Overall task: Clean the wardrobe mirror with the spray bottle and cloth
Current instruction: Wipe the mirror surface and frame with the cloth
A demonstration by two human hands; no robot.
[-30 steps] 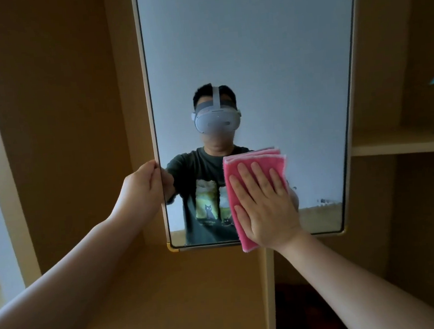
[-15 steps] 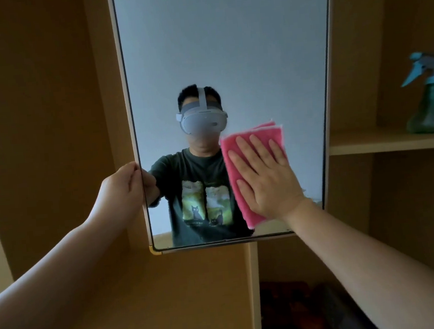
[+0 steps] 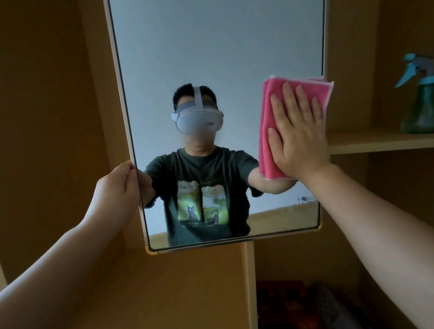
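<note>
The right hand [image 3: 298,133] lies flat, fingers spread, pressing a folded pink cloth [image 3: 268,123] against the mirror [image 3: 216,46] at its right edge, above the lower right corner. The left hand [image 3: 115,185] is clenched around the mirror's left edge. The spray bottle [image 3: 421,99] stands upright on a shelf [image 3: 382,143] right of the mirror, untouched.

Mirror [image 3: 221,46] glass open above and left of cloth [image 3: 268,133]; spray bottle [image 3: 421,101] occupies right shelf [image 3: 366,144] (front edge free).
</note>
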